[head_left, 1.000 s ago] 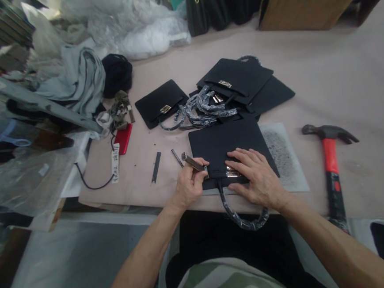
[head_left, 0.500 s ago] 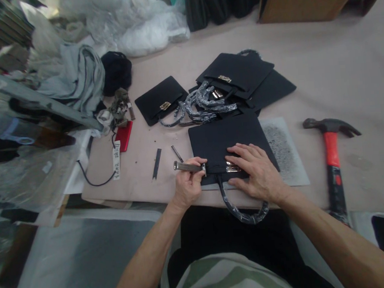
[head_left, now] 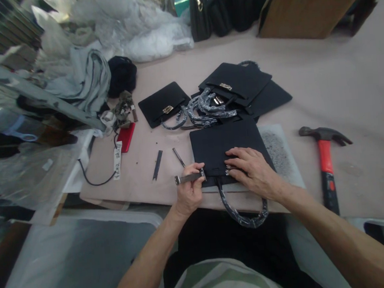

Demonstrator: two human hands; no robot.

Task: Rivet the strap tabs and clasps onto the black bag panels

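Note:
A black bag panel lies in front of me, with a plastic-wrapped handle hanging over the table edge. My left hand is closed round a metal punch, its working end at the panel's lower left edge. The punch leans, its struck end pointing left. My right hand lies on the panel with fingers stretched out, partly covering a shiny metal clasp. Under the panel is a speckled pale board.
A claw hammer with a red and black handle lies at the right. More black panels with wrapped handles are piled beyond. A thin rod and a dark flat strip lie left. A cardboard box stands at the back.
My right hand has slid slightly left and now covers more of the clasp. The punch has shifted slightly at the panel's edge. The whole view has tilted a little.

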